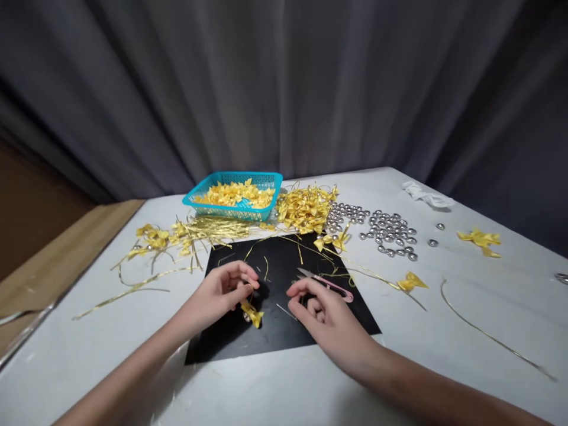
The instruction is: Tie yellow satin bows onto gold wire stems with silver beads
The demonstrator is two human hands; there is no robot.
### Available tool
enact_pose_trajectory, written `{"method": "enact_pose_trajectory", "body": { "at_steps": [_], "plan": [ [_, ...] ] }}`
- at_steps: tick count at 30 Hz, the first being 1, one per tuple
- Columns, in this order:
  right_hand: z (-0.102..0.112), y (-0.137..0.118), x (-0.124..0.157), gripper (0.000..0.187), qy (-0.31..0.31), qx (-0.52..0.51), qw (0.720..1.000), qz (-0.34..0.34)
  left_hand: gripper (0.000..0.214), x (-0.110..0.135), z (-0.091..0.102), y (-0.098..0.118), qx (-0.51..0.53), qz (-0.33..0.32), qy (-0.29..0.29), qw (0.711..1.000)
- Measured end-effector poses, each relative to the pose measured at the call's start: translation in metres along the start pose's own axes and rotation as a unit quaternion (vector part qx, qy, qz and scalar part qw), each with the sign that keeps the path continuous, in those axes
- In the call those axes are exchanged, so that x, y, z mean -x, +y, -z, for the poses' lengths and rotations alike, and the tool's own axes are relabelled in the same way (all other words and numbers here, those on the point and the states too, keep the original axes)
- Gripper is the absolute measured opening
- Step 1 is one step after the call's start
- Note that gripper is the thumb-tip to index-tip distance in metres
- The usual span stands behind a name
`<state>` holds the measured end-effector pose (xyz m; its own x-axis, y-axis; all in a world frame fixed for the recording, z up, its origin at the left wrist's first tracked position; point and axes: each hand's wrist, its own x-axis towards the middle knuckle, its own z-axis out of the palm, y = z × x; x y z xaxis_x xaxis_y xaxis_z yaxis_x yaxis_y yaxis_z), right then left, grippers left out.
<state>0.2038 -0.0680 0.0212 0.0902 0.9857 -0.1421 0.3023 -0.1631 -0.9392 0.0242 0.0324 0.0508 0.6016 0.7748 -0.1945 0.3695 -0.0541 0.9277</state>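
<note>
My left hand [226, 288] pinches thumb and forefinger together over the black mat [222, 340]. From its fingertips hangs a small yellow ribbon bow [252, 315], with a shiny silver bead [247, 316] beside it. My right hand [314, 300] is a little way to the right, its fingers curled and thumb close to the forefinger. What it holds, if anything, is too small to make out. A thin pale strand [286, 312] shows next to its thumb; whether it is gripped or lies on the mat, I cannot tell. Pink-handled scissors [344, 293] lie just behind that hand.
A blue basket [189, 201] of yellow bows stands at the back. Near it are a bundle of gold ties [217, 228], a heap of yellow bows [306, 207] and many silver beads [390, 228]. A white cloth [428, 195] lies back right. Loose gold strands cross the table [444, 361].
</note>
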Motion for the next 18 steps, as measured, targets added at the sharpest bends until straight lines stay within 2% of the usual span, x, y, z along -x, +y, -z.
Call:
{"method": "enact_pose_trajectory", "body": {
  "at_steps": [3, 5, 9, 12, 15, 18],
  "plan": [
    [0.0, 0.0, 0.002, 0.012, -0.001, 0.012, 1.0, 0.019, 0.016, -0.011, 0.008, 0.019, -0.134, -0.063, -0.006, 0.989],
    [0.001, 0.001, 0.003, 0.012, 0.007, 0.04, 0.998, 0.05, 0.017, -0.026, 0.014, 0.037, -0.186, -0.099, -0.009, 0.978],
    [0.005, 0.002, 0.002, 0.015, 0.04, 0.117, 0.986, 0.117, 0.025, -0.069, 0.019, 0.079, -0.202, -0.164, 0.037, 0.965],
    [0.01, 0.001, 0.002, 0.016, 0.05, 0.153, 0.977, 0.143, 0.029, -0.104, 0.015, 0.104, -0.209, -0.205, 0.062, 0.954],
    [0.015, 0.0, 0.002, 0.016, 0.068, 0.183, 0.965, 0.176, 0.029, -0.126, 0.008, 0.116, -0.241, -0.203, 0.022, 0.949],
    [0.02, -0.002, 0.003, 0.015, 0.082, 0.212, 0.956, 0.186, 0.032, -0.125, 0.008, 0.116, -0.265, -0.184, -0.007, 0.947]
  ]
}}
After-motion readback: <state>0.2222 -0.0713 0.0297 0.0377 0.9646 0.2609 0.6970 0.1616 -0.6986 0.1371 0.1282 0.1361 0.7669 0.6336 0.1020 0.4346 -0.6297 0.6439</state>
